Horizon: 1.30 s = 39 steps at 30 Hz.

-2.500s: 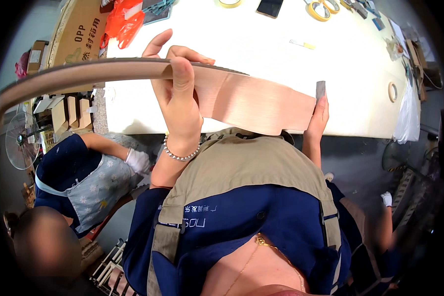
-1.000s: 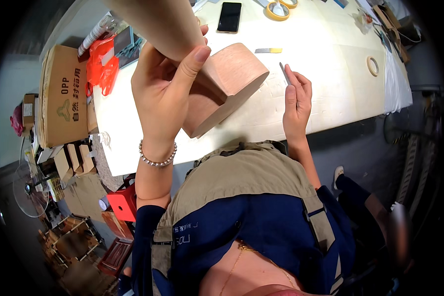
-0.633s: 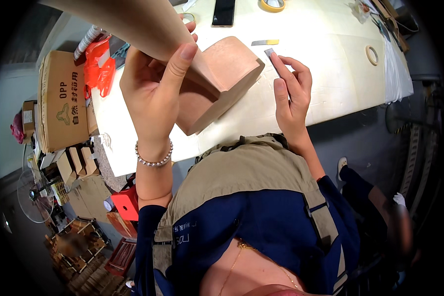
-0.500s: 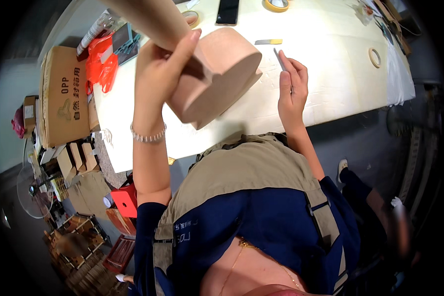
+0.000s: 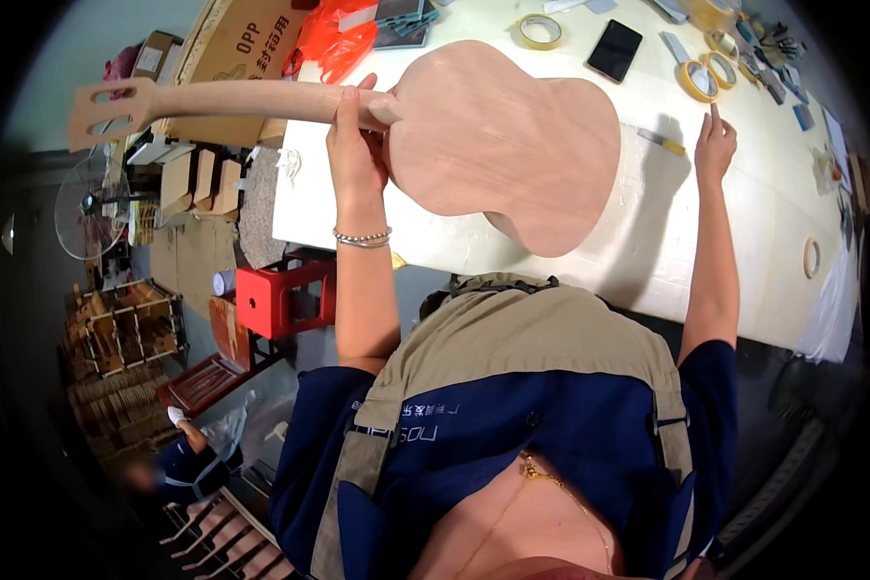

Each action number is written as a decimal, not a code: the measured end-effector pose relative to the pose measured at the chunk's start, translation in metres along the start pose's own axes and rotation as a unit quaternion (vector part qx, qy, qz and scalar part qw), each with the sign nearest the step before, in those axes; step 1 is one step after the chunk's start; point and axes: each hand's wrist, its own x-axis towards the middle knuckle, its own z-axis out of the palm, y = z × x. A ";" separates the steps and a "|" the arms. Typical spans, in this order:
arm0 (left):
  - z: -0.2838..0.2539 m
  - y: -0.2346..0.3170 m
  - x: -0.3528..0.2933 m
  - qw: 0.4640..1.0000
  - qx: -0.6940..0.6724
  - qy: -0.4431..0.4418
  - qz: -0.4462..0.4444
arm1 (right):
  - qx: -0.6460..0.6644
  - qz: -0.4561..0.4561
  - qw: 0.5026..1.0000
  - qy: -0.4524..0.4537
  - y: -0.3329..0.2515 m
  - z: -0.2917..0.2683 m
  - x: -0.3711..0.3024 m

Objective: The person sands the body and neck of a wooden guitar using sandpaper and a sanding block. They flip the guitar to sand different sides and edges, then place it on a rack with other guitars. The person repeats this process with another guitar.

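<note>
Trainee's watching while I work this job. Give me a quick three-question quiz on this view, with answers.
1. Which hand holds the guitar-shaped wooden piece by its neck?
2. Which of these is nearest the right hand? A) red plastic bag B) yellow tape rolls C) red stool
3. True or false: the black phone lies on the table.

Key: 1. the left hand; 2. B; 3. true.

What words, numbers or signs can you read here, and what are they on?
I don't copy printed words, but here's where they are:
Big cardboard box: dark print and a green sign.
Navy shirt: white lettering across the chest.
Small box: pale label, too small to read.
Wooden guitar: no print that I can see.
</note>
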 end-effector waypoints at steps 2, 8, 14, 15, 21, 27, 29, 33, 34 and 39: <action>-0.004 -0.004 -0.004 1.000 -0.005 0.021 0.002 | -0.078 0.010 0.996 -0.051 0.010 0.001 0.018; -0.006 -0.005 -0.017 0.996 -0.040 0.076 -0.017 | 0.029 -0.004 0.991 -0.134 -0.015 0.027 -0.024; -0.017 -0.009 -0.028 0.993 -0.054 0.107 -0.008 | 0.711 0.263 0.585 -0.288 -0.167 -0.086 -0.122; -0.017 -0.010 -0.027 0.993 -0.059 0.104 -0.011 | 0.730 0.303 0.544 -0.281 -0.173 -0.089 -0.134; -0.004 -0.005 -0.039 0.993 -0.031 0.115 -0.004 | 0.755 0.339 0.503 -0.250 -0.189 -0.105 -0.136; -0.005 -0.005 -0.043 0.990 -0.029 0.139 0.008 | 0.173 -0.147 0.968 -0.105 -0.196 -0.115 -0.118; -0.002 -0.006 -0.044 0.990 -0.015 0.141 0.004 | 0.226 -0.171 0.954 -0.099 -0.227 -0.130 -0.115; 0.002 -0.007 -0.049 0.993 -0.001 0.121 0.012 | 0.246 -0.252 0.933 -0.078 -0.283 -0.152 -0.110; 0.002 -0.006 -0.051 0.994 -0.001 0.111 0.012 | 0.261 -0.268 0.925 -0.074 -0.294 -0.153 -0.110; 0.007 0.000 -0.056 0.995 -0.020 0.098 0.015 | 0.245 -0.273 0.930 -0.035 -0.313 -0.159 -0.104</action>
